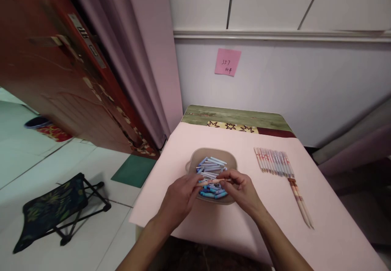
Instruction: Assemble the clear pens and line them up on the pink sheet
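Both hands hold a slim pale-orange patterned pen point(210, 182) level above a shallow beige bin. My left hand point(182, 193) is closed on its left end, and the fingertips of my right hand point(241, 189) pinch its right end. Beneath the pen sits the beige bin point(197, 154), with many blue, lilac and white pen parts point(212, 166) lying loose inside. To the right of the bin, a row of clear-barrelled pens point(273, 162) with reddish patterns lies side by side. Below that row are two pale-orange pens point(300, 204) with brown ends, lying close together.
A pink cover point(320, 189) lies over the table, leaving its green patterned far edge point(235, 114) showing. A wall with a pink note point(227, 62) stands behind. To the left are a folding stool point(58, 206), a green mat point(134, 170) and a red-brown door point(76, 84).
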{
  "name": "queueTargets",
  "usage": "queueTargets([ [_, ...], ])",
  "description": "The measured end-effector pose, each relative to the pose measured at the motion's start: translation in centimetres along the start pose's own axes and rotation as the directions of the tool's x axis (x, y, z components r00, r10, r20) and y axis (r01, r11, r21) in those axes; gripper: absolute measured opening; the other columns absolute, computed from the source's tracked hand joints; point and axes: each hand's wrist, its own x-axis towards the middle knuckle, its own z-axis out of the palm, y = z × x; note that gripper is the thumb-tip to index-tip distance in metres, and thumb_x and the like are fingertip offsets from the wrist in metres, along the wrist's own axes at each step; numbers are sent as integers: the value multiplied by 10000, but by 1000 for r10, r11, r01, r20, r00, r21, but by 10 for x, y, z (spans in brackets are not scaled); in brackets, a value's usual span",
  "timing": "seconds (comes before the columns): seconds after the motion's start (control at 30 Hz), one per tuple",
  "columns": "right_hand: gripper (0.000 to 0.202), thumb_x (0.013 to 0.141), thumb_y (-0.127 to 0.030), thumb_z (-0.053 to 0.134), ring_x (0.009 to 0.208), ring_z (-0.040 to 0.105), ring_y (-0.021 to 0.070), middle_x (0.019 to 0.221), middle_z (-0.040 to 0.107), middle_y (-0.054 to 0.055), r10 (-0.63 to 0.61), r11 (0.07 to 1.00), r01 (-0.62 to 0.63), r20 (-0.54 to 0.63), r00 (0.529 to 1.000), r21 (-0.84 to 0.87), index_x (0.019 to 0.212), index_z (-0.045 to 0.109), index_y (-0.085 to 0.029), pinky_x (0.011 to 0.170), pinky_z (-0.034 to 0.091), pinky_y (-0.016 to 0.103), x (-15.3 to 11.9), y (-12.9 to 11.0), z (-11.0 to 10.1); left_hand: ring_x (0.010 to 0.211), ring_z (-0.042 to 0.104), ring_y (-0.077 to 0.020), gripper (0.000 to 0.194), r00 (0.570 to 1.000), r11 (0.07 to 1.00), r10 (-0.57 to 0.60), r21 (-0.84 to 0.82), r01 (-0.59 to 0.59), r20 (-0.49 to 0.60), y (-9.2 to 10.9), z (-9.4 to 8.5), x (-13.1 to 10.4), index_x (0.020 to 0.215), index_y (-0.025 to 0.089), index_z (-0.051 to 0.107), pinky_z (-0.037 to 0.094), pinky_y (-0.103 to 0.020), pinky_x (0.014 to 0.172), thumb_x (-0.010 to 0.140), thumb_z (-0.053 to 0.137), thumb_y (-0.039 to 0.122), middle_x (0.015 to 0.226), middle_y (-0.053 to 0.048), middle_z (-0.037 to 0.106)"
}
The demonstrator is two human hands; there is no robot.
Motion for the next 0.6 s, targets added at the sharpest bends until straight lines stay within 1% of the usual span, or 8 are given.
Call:
queueTargets([
  [0.1,203,800,-343,649,732,610,164,835,683,50,43,999,-43,32,999,16,905,706,-179,647,483,257,-1,5,-1,767,614,-179,151,995,993,-79,-82,84,64,3,-5,2,977,230,616,471,-276,668,889,498,263,856,-26,674],
  [0.17,243,791,-369,666,707,603,158,828,680,49,83,993,-87,48,995,77,934,688,-173,627,479,255,-2,9,-2,707,603,-168,127,990,973,-104,-195,122,99,3,-8,4,891,233,649,458,-255,626,868,534,281,782,-18,661],
  [0.23,278,783,-398,676,682,596,153,806,673,43,110,985,-117,64,992,124,939,670,-168,610,476,254,-3,12,-2,710,617,-176,115,984,922,-149,-347,174,97,3,-11,6,827,228,693,471,-255,630,822,605,301,765,-31,673],
  [0.33,285,785,-421,674,679,590,148,796,660,39,106,983,-118,94,990,141,909,663,-165,609,477,251,-4,14,-1,738,651,-206,116,954,766,-291,-580,278,73,3,-11,10,767,209,738,503,-274,645,700,730,303,789,-60,704],
  [0.4,271,793,-417,668,683,583,145,788,649,34,88,984,-103,102,991,147,893,661,-166,604,470,244,-5,14,0,705,651,-199,153,915,650,-396,-680,338,75,4,-10,11,746,192,740,505,-269,625,631,783,284,767,-58,706],
  [0.43,259,797,-410,667,685,577,143,781,642,29,82,984,-96,99,992,150,887,658,-167,601,465,240,-6,13,1,660,635,-178,169,894,598,-441,-717,360,81,4,-9,12,742,185,733,494,-254,596,613,796,275,736,-46,697],
  [0.5,235,799,-394,668,690,569,141,769,628,21,74,984,-86,78,994,158,870,649,-171,605,456,237,-7,12,3,556,565,-119,187,858,482,-506,-794,369,92,5,-6,11,744,175,710,445,-210,518,607,806,259,649,-4,649],
  [0.6,220,796,-381,675,703,567,143,773,623,20,75,982,-79,27,997,169,864,642,-175,625,453,242,-10,10,9,482,465,-65,188,816,258,-569,-920,294,101,6,5,10,761,167,682,373,-173,458,635,795,248,567,45,561],
])
